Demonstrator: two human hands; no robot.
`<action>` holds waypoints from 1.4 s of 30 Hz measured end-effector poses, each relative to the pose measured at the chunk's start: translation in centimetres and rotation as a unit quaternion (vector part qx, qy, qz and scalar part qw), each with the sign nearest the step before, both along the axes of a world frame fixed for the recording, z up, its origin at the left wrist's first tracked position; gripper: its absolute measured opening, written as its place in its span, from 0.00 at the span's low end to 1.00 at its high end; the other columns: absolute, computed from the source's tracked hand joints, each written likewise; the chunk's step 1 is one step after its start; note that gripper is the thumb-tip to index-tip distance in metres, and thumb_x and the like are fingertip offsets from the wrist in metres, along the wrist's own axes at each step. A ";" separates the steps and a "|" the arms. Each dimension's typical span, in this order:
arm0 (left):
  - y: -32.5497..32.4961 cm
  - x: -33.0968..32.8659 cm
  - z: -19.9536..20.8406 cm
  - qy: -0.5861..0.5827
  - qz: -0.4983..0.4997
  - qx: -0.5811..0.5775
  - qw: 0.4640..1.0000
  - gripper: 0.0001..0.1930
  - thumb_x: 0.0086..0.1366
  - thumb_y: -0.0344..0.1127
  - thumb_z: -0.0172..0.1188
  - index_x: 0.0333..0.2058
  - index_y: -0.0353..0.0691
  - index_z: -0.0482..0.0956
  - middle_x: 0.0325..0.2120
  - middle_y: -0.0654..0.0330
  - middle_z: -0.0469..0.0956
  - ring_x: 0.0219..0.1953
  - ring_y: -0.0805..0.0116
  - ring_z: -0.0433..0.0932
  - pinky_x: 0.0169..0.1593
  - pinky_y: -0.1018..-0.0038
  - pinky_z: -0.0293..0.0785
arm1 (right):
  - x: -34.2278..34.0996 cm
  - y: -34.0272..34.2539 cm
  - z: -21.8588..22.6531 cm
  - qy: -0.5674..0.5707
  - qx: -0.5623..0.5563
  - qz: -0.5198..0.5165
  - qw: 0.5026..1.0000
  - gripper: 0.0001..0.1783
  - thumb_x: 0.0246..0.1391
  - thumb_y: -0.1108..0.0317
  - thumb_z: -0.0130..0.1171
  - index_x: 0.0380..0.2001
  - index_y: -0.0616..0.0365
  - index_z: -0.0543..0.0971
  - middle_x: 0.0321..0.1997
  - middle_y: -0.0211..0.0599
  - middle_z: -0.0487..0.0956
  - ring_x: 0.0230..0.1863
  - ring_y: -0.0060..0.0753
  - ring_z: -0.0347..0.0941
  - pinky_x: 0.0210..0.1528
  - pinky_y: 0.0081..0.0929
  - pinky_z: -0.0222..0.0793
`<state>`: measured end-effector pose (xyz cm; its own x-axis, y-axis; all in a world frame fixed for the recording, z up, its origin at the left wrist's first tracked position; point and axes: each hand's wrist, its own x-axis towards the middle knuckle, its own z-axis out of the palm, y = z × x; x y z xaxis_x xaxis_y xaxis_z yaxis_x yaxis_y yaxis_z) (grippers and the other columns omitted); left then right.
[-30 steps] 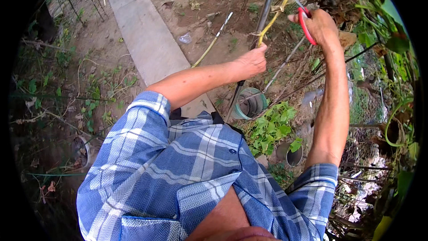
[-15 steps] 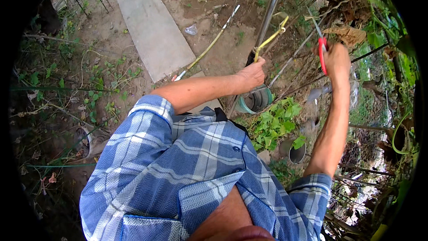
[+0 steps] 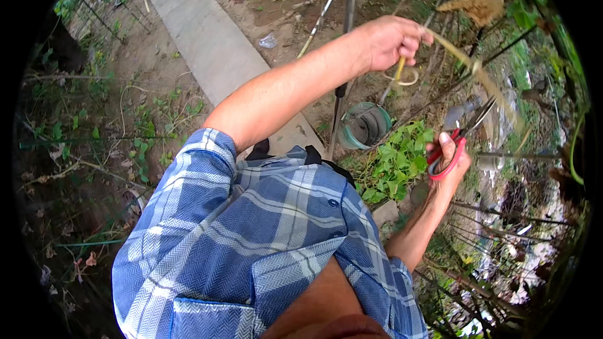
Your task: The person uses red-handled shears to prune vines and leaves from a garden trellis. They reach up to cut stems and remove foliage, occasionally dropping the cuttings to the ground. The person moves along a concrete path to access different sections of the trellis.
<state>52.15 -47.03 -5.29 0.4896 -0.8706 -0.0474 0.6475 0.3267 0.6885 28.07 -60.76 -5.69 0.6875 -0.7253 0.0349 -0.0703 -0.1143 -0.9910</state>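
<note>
My left hand [image 3: 397,44] is closed on a long, pale yellow strip [image 3: 453,52] with a knot-like lump. The strip trails toward the right and its far end is smeared by motion. Below the fingers hangs another short yellow piece with a loop [image 3: 409,78]. Lower and to the right, my right hand [image 3: 451,162] grips red-handled scissors [image 3: 461,141], thumb at the handles and blades pointing up and right, near the blurred end of the strip. A metal pole [image 3: 350,16] with a dark lower part stands upright behind my left forearm, with no hand visibly on it.
A green-rimmed bucket [image 3: 364,127] with dark contents stands below my left hand, beside leafy greens [image 3: 400,162]. A grey slab path [image 3: 210,37] runs up the left. Tangled vines and thin poles crowd the right; a brown dry leaf [image 3: 475,9] hangs there.
My left hand has moved up and right, away from the pole, with the yellow strip. My right hand has dropped with the scissors. The pole now stands more upright.
</note>
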 end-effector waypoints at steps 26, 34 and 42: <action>-5.6 -11.3 1.0 -0.114 -0.105 -0.141 0.978 0.11 0.69 0.36 0.51 0.36 0.34 0.77 0.16 0.73 0.63 0.21 0.81 0.60 0.28 0.80 0.61 | 4.6 7.5 -2.7 -0.276 0.554 0.071 0.782 0.25 0.53 0.42 0.58 0.39 0.53 0.73 0.44 0.35 0.75 0.50 0.37 0.68 0.53 0.41 0.62; -6.3 -9.5 -0.8 -0.838 0.195 0.016 0.509 0.05 0.51 0.33 0.58 0.22 0.39 0.73 0.18 0.59 0.75 0.26 0.61 0.76 0.35 0.64 0.68 | -8.1 3.0 -15.4 -0.003 0.451 0.092 0.888 0.23 0.48 0.49 0.64 0.37 0.58 0.76 0.38 0.39 0.79 0.35 0.37 0.76 0.32 0.42 0.74; -7.0 -11.6 -0.9 -0.961 0.115 0.109 0.225 0.07 0.52 0.36 0.56 0.26 0.41 0.79 0.19 0.62 0.76 0.29 0.64 0.77 0.42 0.63 0.64 | -13.4 0.7 -19.2 0.245 0.074 -0.087 0.963 0.16 0.47 0.63 0.68 0.32 0.66 0.77 0.26 0.32 0.76 0.23 0.23 0.72 0.25 0.23 0.72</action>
<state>40.56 -53.99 -6.16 -0.1812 -0.8915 0.4153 -0.9323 0.0212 -0.3611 14.72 -60.02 -24.88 0.4622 -0.8035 -0.3753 -0.5379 0.0824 -0.8390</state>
